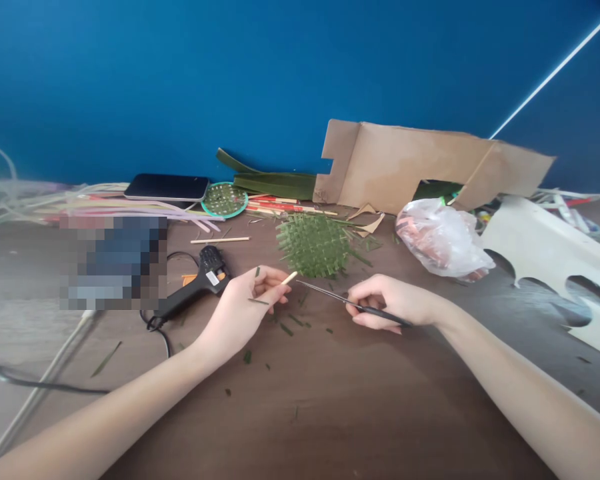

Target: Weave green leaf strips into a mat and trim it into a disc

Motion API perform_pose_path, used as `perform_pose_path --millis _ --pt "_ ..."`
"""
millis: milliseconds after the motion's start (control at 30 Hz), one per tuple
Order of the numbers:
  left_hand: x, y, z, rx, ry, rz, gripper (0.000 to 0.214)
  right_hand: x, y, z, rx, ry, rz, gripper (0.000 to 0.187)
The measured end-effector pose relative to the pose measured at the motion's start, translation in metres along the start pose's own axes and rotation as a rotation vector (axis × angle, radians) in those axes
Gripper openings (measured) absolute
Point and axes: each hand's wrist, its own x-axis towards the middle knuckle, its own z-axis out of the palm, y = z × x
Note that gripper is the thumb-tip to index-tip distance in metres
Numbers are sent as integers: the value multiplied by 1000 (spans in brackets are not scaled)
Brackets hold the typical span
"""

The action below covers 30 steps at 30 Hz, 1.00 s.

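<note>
Between thumb and fingers, my left hand [253, 297] pinches a short pale wooden stick [290, 278], its end pointing up to the right. Bits of green leaf cling to that hand. My right hand [385, 303] is closed on a pair of dark-handled scissors [330, 292]. The blades point left, their tips close to the stick's end but apart from it. Just beyond both hands lies a woven green leaf mat [314, 245] with uneven edges. A black glue gun [195, 283] rests left of my left hand.
Green leaf scraps [293, 320] litter the brown table [300, 413]. At the back are a phone [167, 187], a teal-rimmed woven disc [225, 200], a wooden stick [220, 240] and folded cardboard [405, 160]. A plastic bag [445, 237] and white cut-out board [555, 247] stand right; cables [45, 387] run left.
</note>
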Motion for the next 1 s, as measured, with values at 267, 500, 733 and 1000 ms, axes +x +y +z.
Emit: perform_pose_path --millis 267,500,733,1000 --pt "3 -5 -19 690 281 567 22 -3 1 -7 40 -14 24 26" --pt "7 2 -25 724 275 540 25 -3 -1 -10 27 -46 28 23" --pt "10 15 -37 570 151 421 15 -3 0 -10 -1 -49 38 27" --pt "8 19 -36 440 101 277 15 -3 -7 -4 -48 -101 50 33"
